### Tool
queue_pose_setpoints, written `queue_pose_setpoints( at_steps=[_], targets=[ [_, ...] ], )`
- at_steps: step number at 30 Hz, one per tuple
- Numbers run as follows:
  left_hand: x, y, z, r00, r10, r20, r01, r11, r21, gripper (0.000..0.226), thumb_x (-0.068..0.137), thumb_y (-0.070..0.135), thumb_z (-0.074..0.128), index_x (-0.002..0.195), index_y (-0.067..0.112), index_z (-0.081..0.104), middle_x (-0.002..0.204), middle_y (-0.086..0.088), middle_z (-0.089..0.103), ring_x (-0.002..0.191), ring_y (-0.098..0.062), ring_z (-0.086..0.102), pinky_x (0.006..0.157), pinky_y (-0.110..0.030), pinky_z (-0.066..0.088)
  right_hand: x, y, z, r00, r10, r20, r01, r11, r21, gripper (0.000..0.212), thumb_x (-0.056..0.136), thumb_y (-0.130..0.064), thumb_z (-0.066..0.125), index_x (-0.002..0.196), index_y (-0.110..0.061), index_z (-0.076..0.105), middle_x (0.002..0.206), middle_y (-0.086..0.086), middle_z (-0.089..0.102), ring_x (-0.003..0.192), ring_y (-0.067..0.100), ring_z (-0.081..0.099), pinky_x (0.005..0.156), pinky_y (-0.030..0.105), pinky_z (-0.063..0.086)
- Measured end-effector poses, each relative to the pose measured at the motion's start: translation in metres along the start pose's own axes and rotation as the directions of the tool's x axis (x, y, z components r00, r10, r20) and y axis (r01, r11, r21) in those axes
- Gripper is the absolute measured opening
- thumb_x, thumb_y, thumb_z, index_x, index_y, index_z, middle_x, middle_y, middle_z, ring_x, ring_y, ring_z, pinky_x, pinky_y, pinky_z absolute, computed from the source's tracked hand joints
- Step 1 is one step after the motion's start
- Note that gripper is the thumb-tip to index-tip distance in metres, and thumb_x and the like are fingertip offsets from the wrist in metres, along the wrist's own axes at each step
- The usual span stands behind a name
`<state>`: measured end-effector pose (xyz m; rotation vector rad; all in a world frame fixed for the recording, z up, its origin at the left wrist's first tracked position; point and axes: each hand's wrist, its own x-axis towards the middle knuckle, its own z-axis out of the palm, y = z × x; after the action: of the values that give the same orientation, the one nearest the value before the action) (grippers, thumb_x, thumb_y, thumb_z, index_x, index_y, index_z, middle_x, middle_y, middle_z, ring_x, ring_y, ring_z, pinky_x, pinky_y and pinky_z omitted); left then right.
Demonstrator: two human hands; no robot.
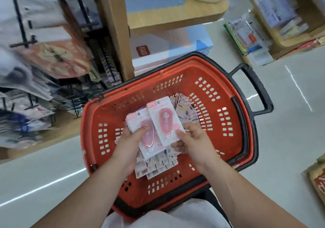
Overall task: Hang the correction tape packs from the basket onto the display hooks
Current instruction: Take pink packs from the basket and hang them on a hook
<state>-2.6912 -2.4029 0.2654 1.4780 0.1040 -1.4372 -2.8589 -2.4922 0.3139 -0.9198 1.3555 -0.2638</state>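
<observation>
While loose packs (156,164) lie in the red basket (89,140) | left hand (131,143) grips a stack (134,120) | right hand (191,143) pinches one pack (164,120)

I count one basket (184,90), one left hand (130,140), one right hand (192,144) and two face-up pink packs: left pack (135,120), right pack (163,120).

Bright, even light from above leaves thin white glare streaks on the glossy pale tiled floor (290,148), the hanging packets (58,61) on the left smear with motion blur, the red perforated plastic basket (225,90) at centre is fairly sharp, and lines bow toward the edges.
</observation>
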Motion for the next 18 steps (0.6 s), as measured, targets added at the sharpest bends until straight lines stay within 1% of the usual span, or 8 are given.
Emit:
queue_pose_setpoints(
  at_steps=[2,6,9,11,13,14,17,18],
  targets=[
    [-0.009,0.002,0.001,0.999,0.017,-0.033,-0.019,0.999,-0.047,0.041,0.092,0.027,0.070,0.133,0.030,0.065,0.121,-0.004,0.078,0.107,-0.028,0.076,0.079,-0.040,0.059,0.000,-0.003,0.006,0.994,0.000,0.114,0.006,0.998,-0.057,0.014,0.103,-0.009,0.058,0.116,-0.007,0.064,0.092,0.021,0.076,0.066,0.018,0.072,0.062,0.029,0.060],
    [-0.030,-0.005,0.006,0.996,0.048,-0.078,-0.060,0.986,-0.153,0.049,0.083,0.046,0.077,0.128,0.030,0.070,0.119,-0.007,0.078,0.108,-0.031,0.075,0.080,-0.046,0.061,0.001,-0.009,0.013,0.957,-0.023,0.289,0.094,0.967,-0.236,0.008,0.102,-0.008,0.060,0.107,-0.009,0.066,0.089,0.019,0.075,0.062,0.018,0.071,0.059,0.028,0.058],
    [-0.039,-0.017,0.010,0.980,0.157,-0.119,-0.172,0.977,-0.129,0.048,0.081,0.037,0.082,0.125,0.022,0.072,0.114,-0.015,0.078,0.101,-0.037,0.077,0.080,-0.050,0.062,0.006,-0.008,0.017,0.914,0.007,0.407,0.151,0.922,-0.355,0.010,0.100,-0.010,0.064,0.093,-0.017,0.063,0.075,0.012,0.069,0.057,0.015,0.067,0.053,0.025,0.052],
    [-0.040,-0.028,0.010,0.970,0.165,-0.181,-0.195,0.967,-0.161,0.051,0.079,0.031,0.079,0.128,0.017,0.070,0.115,-0.017,0.078,0.101,-0.038,0.077,0.076,-0.049,0.063,0.015,-0.005,0.015,0.893,0.051,0.447,0.160,0.892,-0.422,0.011,0.098,-0.015,0.069,0.088,-0.017,0.064,0.073,0.008,0.067,0.057,0.013,0.065,0.053,0.023,0.049],
    [-0.040,-0.038,0.006,0.959,0.159,-0.233,-0.203,0.963,-0.176,0.052,0.079,0.031,0.078,0.129,0.020,0.069,0.119,-0.014,0.077,0.108,-0.036,0.075,0.080,-0.050,0.063,0.034,-0.002,0.010,0.913,0.017,0.408,0.181,0.879,-0.442,0.012,0.095,-0.026,0.073,0.090,-0.017,0.067,0.080,0.003,0.069,0.067,0.014,0.065,0.061,0.025,0.049],
    [-0.040,-0.041,0.003,0.954,0.159,-0.254,-0.206,0.963,-0.171,0.053,0.078,0.031,0.078,0.129,0.022,0.069,0.121,-0.012,0.077,0.110,-0.034,0.075,0.081,-0.050,0.063,0.049,0.000,0.007,0.938,-0.015,0.347,0.180,0.875,-0.450,0.015,0.095,-0.032,0.073,0.098,-0.017,0.069,0.090,0.001,0.070,0.077,0.015,0.066,0.069,0.028,0.050],
    [-0.042,-0.049,-0.007,0.946,0.149,-0.288,-0.203,0.964,-0.170,0.056,0.073,0.031,0.080,0.127,0.026,0.069,0.122,-0.009,0.076,0.111,-0.032,0.075,0.081,-0.052,0.063,0.111,0.003,-0.008,0.997,-0.056,0.062,0.080,0.842,-0.533,0.049,0.097,-0.042,0.066,0.136,-0.014,0.059,0.128,0.004,0.063,0.113,0.023,0.061,0.092,0.033,0.046],
    [-0.042,-0.052,-0.010,0.948,0.140,-0.286,-0.193,0.967,-0.167,0.059,0.070,0.033,0.083,0.126,0.028,0.070,0.122,-0.008,0.077,0.111,-0.031,0.075,0.084,-0.055,0.063,0.130,0.003,-0.013,0.998,-0.048,-0.031,0.024,0.843,-0.538,0.056,0.097,-0.043,0.064,0.142,-0.011,0.054,0.136,0.007,0.061,0.120,0.027,0.060,0.096,0.035,0.048]
  ],
)
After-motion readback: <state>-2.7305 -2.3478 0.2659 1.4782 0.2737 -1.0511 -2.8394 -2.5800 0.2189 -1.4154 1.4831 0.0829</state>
